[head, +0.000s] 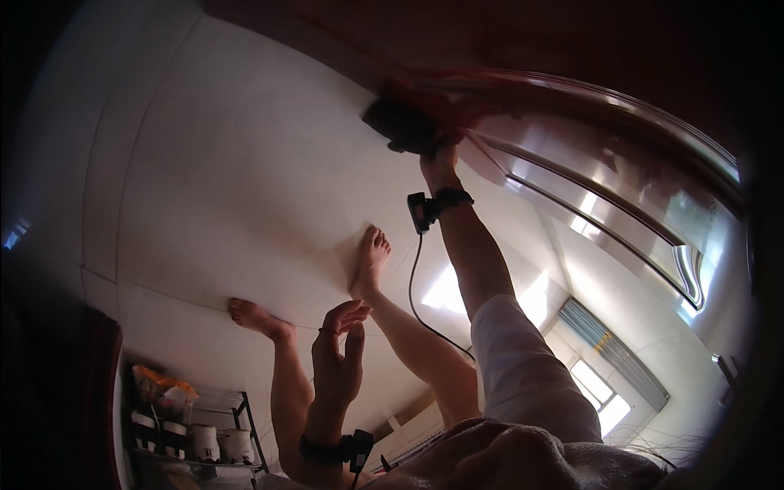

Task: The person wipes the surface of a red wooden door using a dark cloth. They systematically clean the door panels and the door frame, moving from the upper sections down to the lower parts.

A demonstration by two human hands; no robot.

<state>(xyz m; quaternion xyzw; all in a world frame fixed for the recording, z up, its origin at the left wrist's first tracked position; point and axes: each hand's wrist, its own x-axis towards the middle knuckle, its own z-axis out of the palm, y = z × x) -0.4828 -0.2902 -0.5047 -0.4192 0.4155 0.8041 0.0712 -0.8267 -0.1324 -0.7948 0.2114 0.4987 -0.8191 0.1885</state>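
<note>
My right hand [440, 160] reaches far forward and meets a dark, blurred object [401, 125] beside the base of a glossy dark red door or panel. The object seems to be held in it, though the fingers are hidden in shadow and its kind cannot be told. My left hand [338, 358] is raised in front of my left leg, fingers loosely bent and thumb apart, with nothing in it. Both wrists wear black straps with small devices, the right one [421, 211] trailing a cable.
My bare feet [370, 257] stand on the pale tiled floor [245, 153]. Lower left, a metal rack [245, 407] holds several shoes [205, 442] and a plastic bag [162, 389]. The glossy red panel [551, 147] with a metal handle [691, 278] spans the upper right. A window [600, 392] and grey curtain [612, 355] are lower right.
</note>
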